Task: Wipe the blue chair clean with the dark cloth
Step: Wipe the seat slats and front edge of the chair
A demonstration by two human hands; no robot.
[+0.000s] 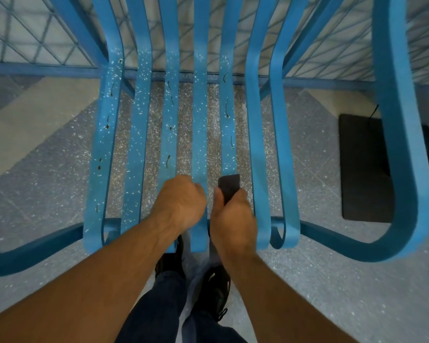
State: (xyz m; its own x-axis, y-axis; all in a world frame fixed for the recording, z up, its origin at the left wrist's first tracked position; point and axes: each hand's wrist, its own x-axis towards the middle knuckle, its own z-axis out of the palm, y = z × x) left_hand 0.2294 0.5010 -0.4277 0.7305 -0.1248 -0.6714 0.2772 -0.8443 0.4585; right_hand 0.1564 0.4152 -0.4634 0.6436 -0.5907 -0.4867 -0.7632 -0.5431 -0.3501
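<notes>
The blue chair (200, 120) fills the head view, its seat made of several long slats speckled with white flecks and small dark marks. My right hand (233, 216) grips the dark cloth (229, 185) and presses it on a slat right of centre near the seat's front edge. My left hand (181, 201) is closed in a fist on the neighbouring slat to the left; what its fingers wrap around is hidden. The two slats furthest right look free of specks.
A black flat mat (364, 167) with a cable lies on the grey speckled floor right of the chair, behind the right armrest (401, 134). My shoes (213, 290) stand under the seat's front edge. A blue mesh fence (35, 38) runs behind the chair.
</notes>
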